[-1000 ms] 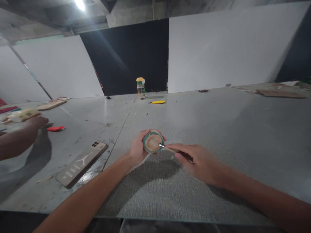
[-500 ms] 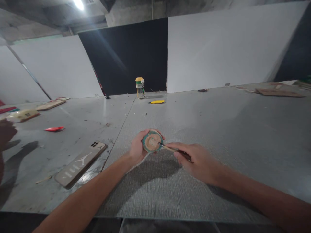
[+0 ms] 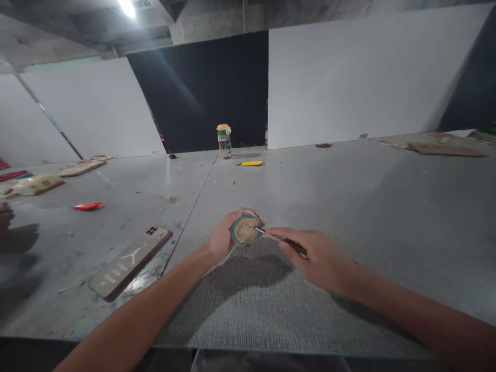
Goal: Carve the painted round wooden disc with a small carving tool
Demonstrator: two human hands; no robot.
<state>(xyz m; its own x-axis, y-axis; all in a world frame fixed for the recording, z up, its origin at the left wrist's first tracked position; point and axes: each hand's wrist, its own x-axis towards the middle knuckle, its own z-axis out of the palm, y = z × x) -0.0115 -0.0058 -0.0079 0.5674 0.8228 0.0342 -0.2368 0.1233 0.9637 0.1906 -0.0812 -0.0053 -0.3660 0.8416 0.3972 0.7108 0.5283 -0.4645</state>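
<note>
My left hand [image 3: 222, 236] is wrapped round a small round piece [image 3: 237, 235], like a shallow dish, with a blue-green rim and a tan, hollowed middle. The piece is tilted towards me above the table. Between the thumb and fingers of my right hand [image 3: 310, 253] is a slim tool with a wooden handle and a metal end [image 3: 277, 237], perhaps a brush or a carving tool. Its tip touches the right side of the tan middle. The exact shape of the tip is too small to make out.
Left of my arm lies a phone [image 3: 129, 263] in a case. Farther left are a red object [image 3: 88, 206] and a plastic-wrapped pack [image 3: 34, 184]. A yellow cutter knife [image 3: 251, 163] lies before a bottle [image 3: 223, 142] at the back. Boards [image 3: 445, 149] lie far right.
My left hand and the round piece have shifted slightly right and turned a little. The tool tip stays on the tan middle. A blurred dark shape at the left edge has drawn back.
</note>
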